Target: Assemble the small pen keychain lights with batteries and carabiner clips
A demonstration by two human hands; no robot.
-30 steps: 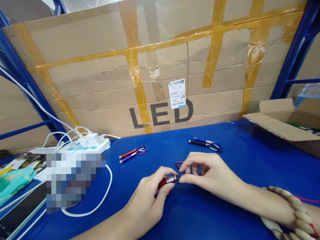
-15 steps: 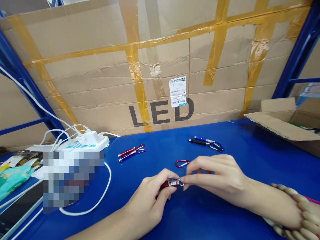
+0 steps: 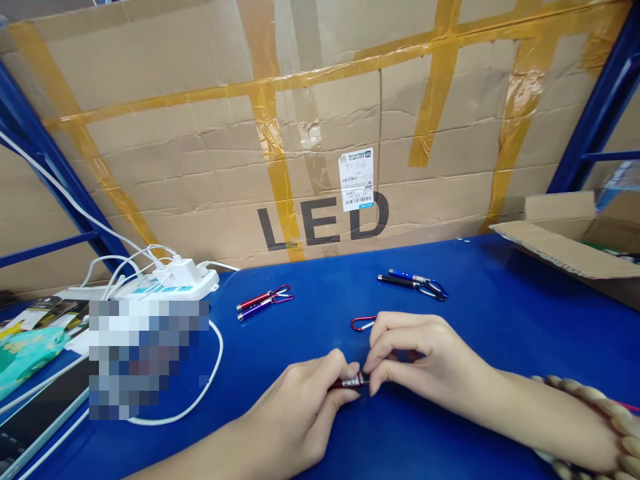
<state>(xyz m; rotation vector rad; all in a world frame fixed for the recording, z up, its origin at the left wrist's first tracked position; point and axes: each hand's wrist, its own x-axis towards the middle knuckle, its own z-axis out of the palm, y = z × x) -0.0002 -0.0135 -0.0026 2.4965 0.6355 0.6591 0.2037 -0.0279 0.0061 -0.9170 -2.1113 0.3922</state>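
My left hand (image 3: 305,407) grips a small red keychain flashlight (image 3: 353,382) just above the blue table (image 3: 500,313). My right hand (image 3: 420,357) pinches the flashlight's right end with thumb and forefinger. A red carabiner clip (image 3: 363,323) lies on the table just behind my right fingers, apart from the flashlight. Further back lie a red and a purple flashlight (image 3: 264,302) with clips at left, and a blue and a black one (image 3: 414,282) at right.
A white power strip (image 3: 175,283) with plugs and a white cable (image 3: 200,393) sits at left beside a blurred patch. An open cardboard box (image 3: 575,243) stands at right. A large taped carton marked LED (image 3: 320,133) forms the back wall.
Both hands have drawn nearer to me and lower with the red flashlight. The red clip, earlier half hidden behind my right fingers, now lies in plain sight on the table.
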